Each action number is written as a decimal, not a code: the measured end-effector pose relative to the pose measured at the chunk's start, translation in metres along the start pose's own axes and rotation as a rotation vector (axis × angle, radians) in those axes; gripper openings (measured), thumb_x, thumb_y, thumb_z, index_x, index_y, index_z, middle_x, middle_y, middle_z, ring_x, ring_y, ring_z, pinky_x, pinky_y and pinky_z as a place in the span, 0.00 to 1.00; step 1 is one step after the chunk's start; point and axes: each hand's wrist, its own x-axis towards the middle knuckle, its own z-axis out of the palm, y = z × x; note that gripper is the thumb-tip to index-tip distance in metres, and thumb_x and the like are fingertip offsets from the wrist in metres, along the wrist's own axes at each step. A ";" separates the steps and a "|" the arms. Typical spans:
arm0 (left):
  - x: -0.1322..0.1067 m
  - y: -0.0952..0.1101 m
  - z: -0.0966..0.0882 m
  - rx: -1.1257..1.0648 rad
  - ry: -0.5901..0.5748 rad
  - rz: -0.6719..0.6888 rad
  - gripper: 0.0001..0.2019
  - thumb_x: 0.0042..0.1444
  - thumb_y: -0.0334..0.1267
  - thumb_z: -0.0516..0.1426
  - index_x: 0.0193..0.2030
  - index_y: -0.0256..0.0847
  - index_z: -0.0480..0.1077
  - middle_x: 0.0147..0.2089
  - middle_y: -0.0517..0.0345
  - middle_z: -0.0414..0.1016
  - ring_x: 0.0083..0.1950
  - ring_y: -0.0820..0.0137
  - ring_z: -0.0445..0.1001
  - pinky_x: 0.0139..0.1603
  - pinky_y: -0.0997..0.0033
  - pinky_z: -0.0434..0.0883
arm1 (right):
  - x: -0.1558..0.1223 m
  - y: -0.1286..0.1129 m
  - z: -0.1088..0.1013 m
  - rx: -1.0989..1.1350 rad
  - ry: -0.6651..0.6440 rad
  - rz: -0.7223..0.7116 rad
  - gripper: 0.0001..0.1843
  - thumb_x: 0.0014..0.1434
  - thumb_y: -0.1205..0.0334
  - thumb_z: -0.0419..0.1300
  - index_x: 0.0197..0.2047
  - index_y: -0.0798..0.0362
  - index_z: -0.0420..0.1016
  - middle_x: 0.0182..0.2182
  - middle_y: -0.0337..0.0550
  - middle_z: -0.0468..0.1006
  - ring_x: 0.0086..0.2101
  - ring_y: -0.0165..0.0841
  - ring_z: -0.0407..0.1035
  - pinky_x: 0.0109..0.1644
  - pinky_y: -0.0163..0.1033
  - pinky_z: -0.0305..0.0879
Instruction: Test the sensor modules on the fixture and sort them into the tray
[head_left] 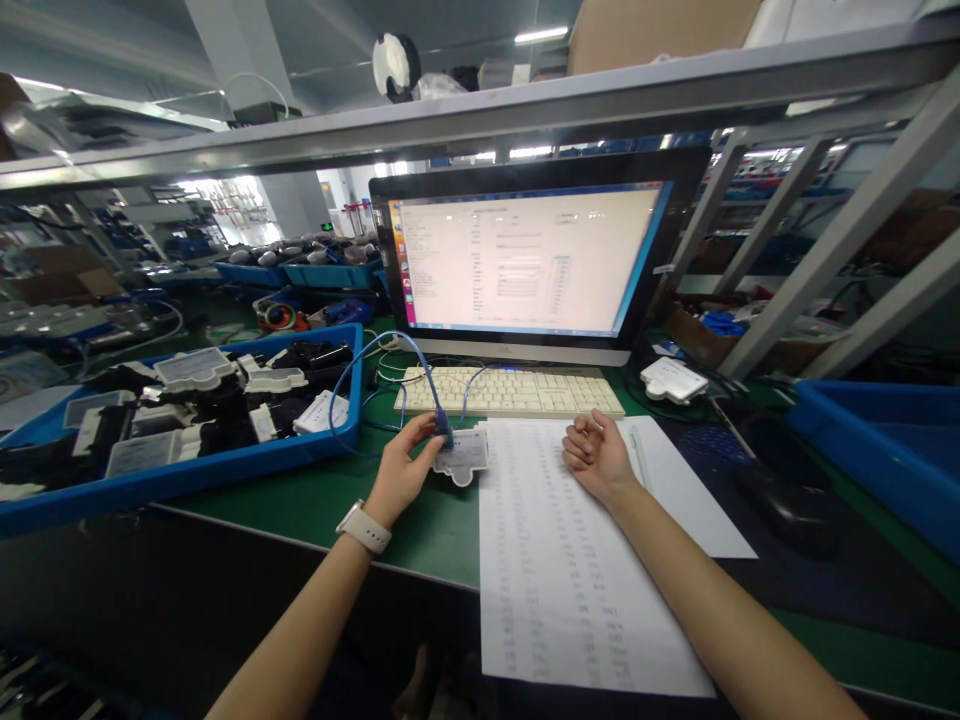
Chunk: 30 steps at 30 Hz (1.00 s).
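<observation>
The monitor glows pale, its small text too soft to read, with a white ceiling tube shining above it. Below the monitor, print on the paper sheet blurs; to its right, wide-angle distortion stretches a dim blue bin.

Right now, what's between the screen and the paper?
In the head view, the keyboard lies between the screen and the paper.

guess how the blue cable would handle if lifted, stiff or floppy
The blue cable would probably flex with some spring, as it holds a raised arch near the left hand. It looks fairly light, being thin.
</observation>
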 end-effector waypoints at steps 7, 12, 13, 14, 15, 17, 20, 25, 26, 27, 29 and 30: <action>-0.008 -0.010 0.008 0.066 0.088 0.065 0.16 0.55 0.42 0.55 0.48 0.38 0.68 0.45 0.51 0.75 0.47 0.64 0.74 0.51 0.63 0.72 | -0.004 -0.005 0.011 -0.193 0.054 -0.083 0.18 0.50 0.46 0.57 0.22 0.50 0.60 0.11 0.26 0.49 0.13 0.22 0.37 0.12 0.27 0.39; -0.015 -0.026 0.011 0.204 0.168 0.207 0.13 0.56 0.42 0.55 0.46 0.40 0.69 0.45 0.52 0.76 0.47 0.64 0.75 0.50 0.64 0.72 | -0.027 -0.028 0.016 -0.712 0.279 -0.373 0.21 0.53 0.41 0.51 0.22 0.48 0.57 0.13 0.28 0.50 0.14 0.25 0.41 0.14 0.32 0.42; -0.016 -0.030 0.011 0.224 0.172 0.240 0.13 0.56 0.42 0.56 0.46 0.40 0.69 0.46 0.53 0.76 0.47 0.64 0.75 0.50 0.63 0.72 | -0.034 -0.036 0.012 -0.760 0.324 -0.414 0.20 0.51 0.43 0.54 0.22 0.49 0.58 0.14 0.29 0.52 0.15 0.25 0.43 0.15 0.32 0.44; -0.016 -0.034 0.011 0.232 0.177 0.270 0.14 0.56 0.42 0.56 0.47 0.40 0.69 0.46 0.53 0.76 0.47 0.64 0.75 0.51 0.63 0.72 | -0.042 -0.047 0.006 -0.820 0.370 -0.463 0.19 0.50 0.45 0.58 0.21 0.50 0.60 0.15 0.31 0.55 0.17 0.25 0.47 0.18 0.32 0.48; -0.016 -0.037 0.012 0.235 0.183 0.299 0.14 0.56 0.42 0.56 0.48 0.40 0.68 0.47 0.53 0.76 0.47 0.64 0.75 0.51 0.63 0.72 | -0.051 -0.058 -0.003 -0.933 0.430 -0.536 0.17 0.48 0.48 0.60 0.22 0.50 0.61 0.17 0.32 0.58 0.19 0.26 0.51 0.21 0.33 0.52; -0.016 -0.041 0.012 0.238 0.195 0.334 0.15 0.56 0.42 0.56 0.49 0.40 0.68 0.47 0.52 0.75 0.47 0.64 0.75 0.51 0.64 0.72 | -0.071 -0.082 -0.027 -1.305 0.565 -0.720 0.13 0.49 0.52 0.61 0.24 0.51 0.66 0.23 0.37 0.64 0.26 0.31 0.58 0.31 0.37 0.59; -0.017 -0.042 0.013 0.238 0.198 0.355 0.15 0.56 0.41 0.56 0.50 0.41 0.67 0.48 0.52 0.75 0.47 0.64 0.75 0.51 0.64 0.72 | -0.102 -0.109 -0.071 -1.906 0.702 -0.889 0.12 0.54 0.51 0.54 0.32 0.51 0.70 0.33 0.46 0.71 0.36 0.40 0.64 0.42 0.46 0.62; -0.019 -0.039 0.014 0.220 0.198 0.363 0.14 0.57 0.39 0.56 0.50 0.45 0.68 0.49 0.55 0.75 0.48 0.65 0.75 0.52 0.66 0.72 | -0.127 -0.114 -0.128 -2.127 0.684 -0.782 0.22 0.57 0.45 0.48 0.44 0.51 0.71 0.42 0.50 0.71 0.45 0.45 0.65 0.49 0.50 0.63; -0.019 -0.038 0.015 0.219 0.203 0.364 0.14 0.57 0.39 0.56 0.50 0.45 0.68 0.49 0.56 0.75 0.48 0.65 0.75 0.52 0.66 0.72 | -0.127 -0.112 -0.135 -2.133 0.703 -0.755 0.23 0.57 0.44 0.48 0.46 0.51 0.71 0.44 0.51 0.70 0.47 0.45 0.64 0.50 0.51 0.63; -0.019 -0.038 0.015 0.217 0.206 0.365 0.13 0.57 0.38 0.55 0.50 0.45 0.68 0.49 0.56 0.75 0.48 0.65 0.75 0.52 0.67 0.72 | -0.127 -0.110 -0.140 -2.137 0.714 -0.727 0.24 0.57 0.43 0.47 0.47 0.50 0.71 0.46 0.50 0.70 0.48 0.46 0.64 0.51 0.52 0.62; -0.019 -0.038 0.015 0.208 0.202 0.357 0.13 0.57 0.37 0.55 0.50 0.46 0.68 0.49 0.56 0.75 0.48 0.66 0.75 0.52 0.66 0.72 | -0.125 -0.107 -0.148 -2.136 0.718 -0.665 0.26 0.56 0.42 0.47 0.49 0.48 0.71 0.50 0.49 0.68 0.51 0.47 0.63 0.52 0.53 0.63; -0.019 -0.038 0.015 0.202 0.198 0.349 0.13 0.57 0.37 0.55 0.50 0.46 0.68 0.49 0.56 0.75 0.48 0.66 0.75 0.52 0.66 0.72 | -0.123 -0.107 -0.151 -2.133 0.713 -0.631 0.26 0.56 0.41 0.47 0.49 0.47 0.71 0.51 0.48 0.67 0.51 0.47 0.63 0.52 0.53 0.63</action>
